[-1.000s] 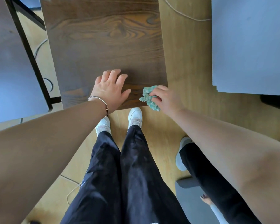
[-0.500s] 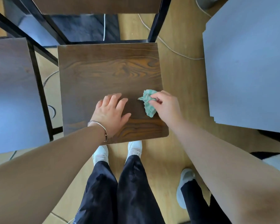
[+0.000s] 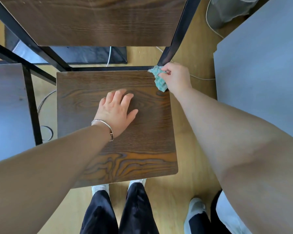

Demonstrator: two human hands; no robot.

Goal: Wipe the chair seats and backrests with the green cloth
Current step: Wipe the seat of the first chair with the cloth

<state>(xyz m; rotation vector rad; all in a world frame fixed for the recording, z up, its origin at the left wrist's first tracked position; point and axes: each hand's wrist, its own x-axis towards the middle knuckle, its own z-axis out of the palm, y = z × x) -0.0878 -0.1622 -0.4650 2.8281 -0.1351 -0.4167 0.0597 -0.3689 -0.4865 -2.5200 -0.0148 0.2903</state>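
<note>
The crumpled green cloth (image 3: 159,80) is at the far right corner of the dark, square, wood-grain chair seat (image 3: 142,132). It is bunched in the right hand (image 3: 175,77), whose grip is clamped on it: thumb and fingers pinch the upper fold, and the lower wad meets the seat's right edge just beside the black metal frame post (image 3: 178,39). The left hand (image 3: 117,112), with a thin silver bangle (image 3: 105,127) at the wrist, lies flat on the middle of the seat. Its fingers are straight and spread, its grip apart and holding nothing, and it appears to be steadying the chair. The step in hand looks like wiping the seat, starting from this back corner. Held as a small pinched wad, the cloth probably touches only a narrow strip, so opening it out and pressing it down under flat fingers should clean more with each pass. Overlapping strokes from the back edge toward the near edge would likely avoid missed bands. The seam where the seat meets the frame deserves a slow pass, since dust tends to gather there. The patch under the left palm cannot be reached while that hand rests there, so it will need to move aside, perhaps to the frame. The wide brown wood-grain backrest (image 3: 91,22) above the seat seems not yet wiped.
</note>
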